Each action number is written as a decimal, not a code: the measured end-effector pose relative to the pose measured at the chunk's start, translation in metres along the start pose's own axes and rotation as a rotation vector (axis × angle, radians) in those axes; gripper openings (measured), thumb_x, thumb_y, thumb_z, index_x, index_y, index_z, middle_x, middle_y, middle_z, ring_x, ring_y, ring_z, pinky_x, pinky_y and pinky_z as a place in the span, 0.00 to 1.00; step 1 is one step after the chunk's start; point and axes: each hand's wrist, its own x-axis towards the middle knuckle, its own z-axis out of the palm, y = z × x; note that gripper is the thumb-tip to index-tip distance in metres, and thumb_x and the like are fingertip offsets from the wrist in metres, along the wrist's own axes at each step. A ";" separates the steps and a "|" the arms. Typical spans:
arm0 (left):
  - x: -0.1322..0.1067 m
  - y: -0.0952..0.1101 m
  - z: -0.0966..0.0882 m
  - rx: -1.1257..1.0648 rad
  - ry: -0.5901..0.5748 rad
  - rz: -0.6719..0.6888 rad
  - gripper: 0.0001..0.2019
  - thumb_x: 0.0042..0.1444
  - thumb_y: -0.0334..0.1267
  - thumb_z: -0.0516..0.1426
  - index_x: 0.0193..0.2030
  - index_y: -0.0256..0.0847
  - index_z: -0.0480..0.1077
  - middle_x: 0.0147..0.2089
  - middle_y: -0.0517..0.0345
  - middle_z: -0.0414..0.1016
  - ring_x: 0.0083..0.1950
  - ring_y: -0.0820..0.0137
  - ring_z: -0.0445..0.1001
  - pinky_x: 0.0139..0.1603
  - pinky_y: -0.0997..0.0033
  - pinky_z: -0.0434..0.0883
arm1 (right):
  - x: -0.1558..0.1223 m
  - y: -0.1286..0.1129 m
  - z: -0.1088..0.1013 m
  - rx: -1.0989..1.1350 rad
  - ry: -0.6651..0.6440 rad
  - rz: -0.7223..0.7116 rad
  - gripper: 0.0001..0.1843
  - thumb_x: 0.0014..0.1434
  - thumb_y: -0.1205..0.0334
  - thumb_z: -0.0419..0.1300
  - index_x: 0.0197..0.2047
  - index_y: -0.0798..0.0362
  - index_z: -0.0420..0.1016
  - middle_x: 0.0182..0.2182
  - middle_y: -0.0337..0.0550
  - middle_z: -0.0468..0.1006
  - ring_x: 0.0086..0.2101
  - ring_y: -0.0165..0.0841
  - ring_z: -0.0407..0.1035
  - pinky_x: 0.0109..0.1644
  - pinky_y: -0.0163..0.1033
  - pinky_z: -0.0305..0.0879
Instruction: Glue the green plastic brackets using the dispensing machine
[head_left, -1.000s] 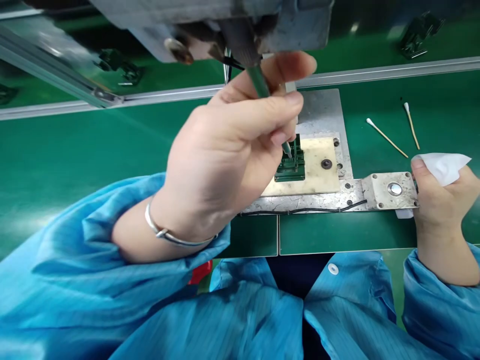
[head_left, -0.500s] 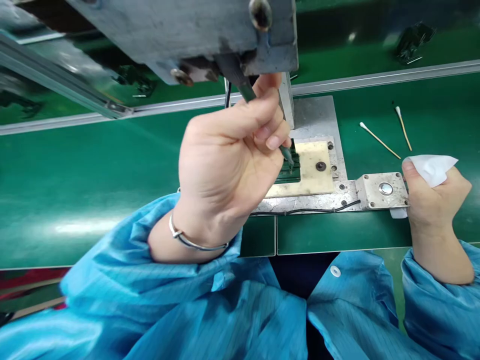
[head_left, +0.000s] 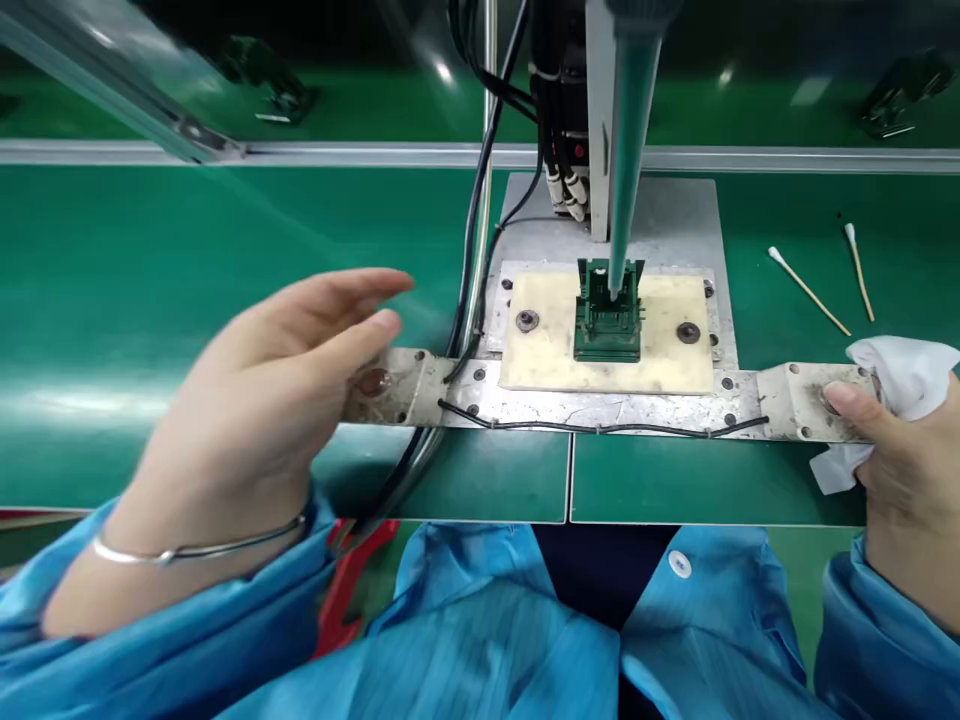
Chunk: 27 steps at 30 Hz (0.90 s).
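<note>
Head view: the green rod (head_left: 630, 140) has been released by the left hand (head_left: 259, 385), fingers parted; white cloth (head_left: 911, 372) is still gripped by the right hand (head_left: 911, 465).

On the bench (head_left: 187, 260), the bar (head_left: 517, 405) runs left to right, between the left box (head_left: 409, 395) and right box (head_left: 780, 400). The pad (head_left: 534, 365) lies at its middle, the part (head_left: 607, 345) on the pad, the rod's (head_left: 632, 130) tip over the part. Cables (head_left: 471, 240) pass left of the pad. The left hand (head_left: 262, 390) is by the left box; the right hand (head_left: 911, 460), cloth (head_left: 911, 370) in it, has its thumb on the right box. Two swabs (head_left: 811, 292) lie behind that.
</note>
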 end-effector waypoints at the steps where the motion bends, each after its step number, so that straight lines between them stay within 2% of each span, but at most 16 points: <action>1: 0.000 -0.007 -0.005 -0.035 0.012 -0.019 0.16 0.47 0.29 0.61 0.45 0.39 0.76 0.40 0.53 0.76 0.38 0.70 0.76 0.29 0.81 0.75 | 0.001 -0.002 0.001 0.043 -0.006 0.036 0.31 0.29 0.51 0.78 0.40 0.50 0.79 0.30 0.41 0.74 0.26 0.33 0.67 0.28 0.40 0.65; 3: 0.001 -0.018 -0.011 -0.081 0.018 -0.044 0.16 0.46 0.26 0.60 0.43 0.37 0.77 0.44 0.50 0.77 0.37 0.72 0.75 0.23 0.86 0.70 | 0.002 -0.006 0.003 0.093 0.022 0.037 0.30 0.28 0.53 0.78 0.37 0.51 0.78 0.29 0.40 0.72 0.26 0.31 0.65 0.27 0.39 0.62; 7: -0.003 -0.037 -0.013 -0.229 -0.042 -0.180 0.12 0.48 0.25 0.59 0.41 0.34 0.76 0.43 0.48 0.77 0.30 0.74 0.74 0.23 0.83 0.72 | 0.003 -0.012 0.007 0.154 0.040 -0.022 0.28 0.26 0.52 0.78 0.32 0.52 0.77 0.25 0.38 0.68 0.23 0.29 0.61 0.26 0.37 0.57; 10: -0.009 -0.050 -0.012 -0.324 -0.029 -0.052 0.12 0.52 0.26 0.58 0.44 0.36 0.75 0.41 0.52 0.77 0.31 0.76 0.75 0.27 0.83 0.74 | 0.005 -0.013 0.008 0.154 0.019 -0.063 0.27 0.27 0.54 0.78 0.32 0.52 0.76 0.25 0.38 0.67 0.23 0.29 0.60 0.27 0.38 0.57; 14: -0.014 -0.060 -0.009 -0.318 -0.055 0.108 0.14 0.54 0.26 0.57 0.48 0.36 0.74 0.39 0.57 0.77 0.34 0.78 0.75 0.32 0.83 0.74 | 0.006 -0.012 0.009 0.120 0.049 -0.118 0.26 0.27 0.56 0.77 0.32 0.51 0.76 0.27 0.39 0.68 0.25 0.31 0.62 0.30 0.40 0.60; 18: -0.012 -0.065 -0.005 -0.301 0.014 0.141 0.12 0.53 0.28 0.57 0.44 0.33 0.75 0.34 0.59 0.75 0.31 0.79 0.74 0.30 0.83 0.72 | 0.007 -0.012 0.010 0.114 0.076 -0.171 0.26 0.26 0.52 0.76 0.29 0.50 0.74 0.25 0.37 0.65 0.24 0.31 0.58 0.29 0.40 0.57; 21: -0.007 -0.071 -0.003 -0.268 0.039 0.194 0.12 0.51 0.30 0.57 0.42 0.33 0.75 0.33 0.61 0.73 0.32 0.79 0.74 0.31 0.82 0.70 | 0.007 -0.012 0.010 0.085 0.056 -0.235 0.24 0.30 0.48 0.74 0.28 0.49 0.73 0.25 0.38 0.62 0.24 0.31 0.55 0.29 0.40 0.53; 25: -0.001 -0.078 -0.004 -0.248 0.042 0.264 0.12 0.49 0.31 0.58 0.41 0.30 0.75 0.32 0.59 0.71 0.34 0.78 0.73 0.33 0.81 0.69 | 0.005 -0.014 0.010 0.016 0.049 -0.248 0.16 0.38 0.49 0.71 0.29 0.44 0.73 0.27 0.39 0.60 0.26 0.37 0.58 0.30 0.45 0.55; 27: -0.001 -0.078 -0.003 -0.246 0.098 0.231 0.12 0.47 0.32 0.59 0.39 0.29 0.75 0.31 0.58 0.71 0.33 0.76 0.73 0.32 0.81 0.69 | 0.003 -0.016 0.011 -0.005 0.038 -0.249 0.14 0.40 0.50 0.71 0.29 0.42 0.73 0.27 0.40 0.60 0.27 0.40 0.60 0.31 0.47 0.57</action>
